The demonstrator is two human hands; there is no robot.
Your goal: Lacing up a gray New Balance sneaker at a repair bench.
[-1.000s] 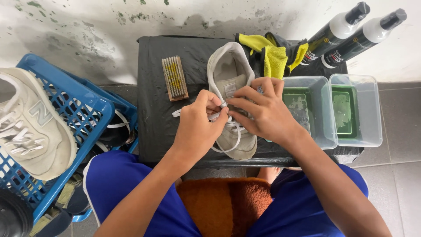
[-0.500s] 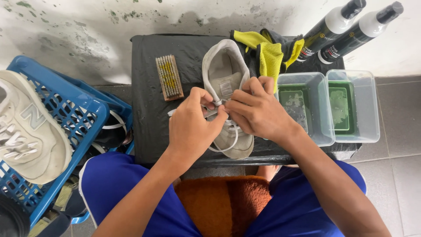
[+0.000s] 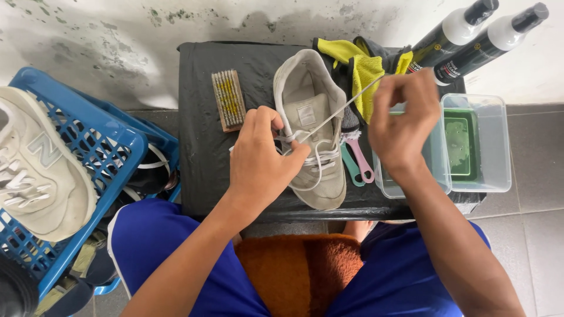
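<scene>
Pinched fingers of the right hand [image 3: 402, 120] draw a white lace [image 3: 343, 107] taut from the beige shoe [image 3: 311, 126] on the black-covered table [image 3: 200, 147]; left hand [image 3: 261, 155] grips the eyelets; unlacing seems underway; freeing the next crossing needs a steady pull.

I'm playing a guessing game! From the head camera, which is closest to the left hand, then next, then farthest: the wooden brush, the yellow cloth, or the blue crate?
1. Wooden brush: just up and left of the left hand.
2. Yellow cloth: up and right, past the shoe.
3. Blue crate: far left, beside the bench.
</scene>
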